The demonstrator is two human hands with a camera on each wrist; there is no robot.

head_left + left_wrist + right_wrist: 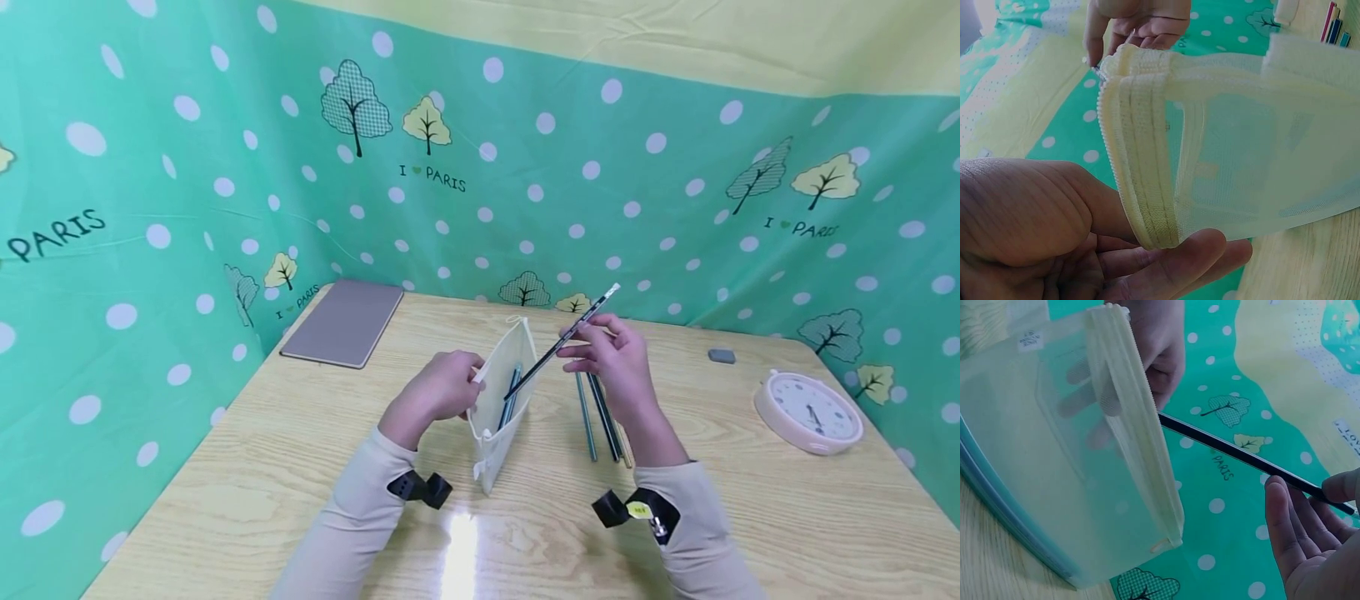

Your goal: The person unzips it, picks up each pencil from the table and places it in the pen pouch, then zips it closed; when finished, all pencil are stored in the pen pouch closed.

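Note:
A cream mesh zip pouch (pixel 495 462) stands on edge on the table, its zipped mouth spread open. My left hand (pixel 438 387) grips the pouch's near-left rim, thumb and fingers on either side of the zip edge (pixel 1141 175). Between thumb and fingertips, my right hand (pixel 617 362) pinches a black pencil (pixel 540 364) near its upper end. The pencil slants down to the left, its lower end within the pouch mouth. Inside the pouch lie several blue-green pencils (pixel 1013 515). More pencils (pixel 586 417) lie on the table below my right hand, partly hidden by it.
A grey notebook (pixel 345 323) lies at the back left. To the right are a small grey eraser (pixel 722 356) and a round pink-rimmed clock (pixel 810 412). Green dotted cloth (pixel 525 200) hangs behind the wooden table (pixel 300 475) and along its left side.

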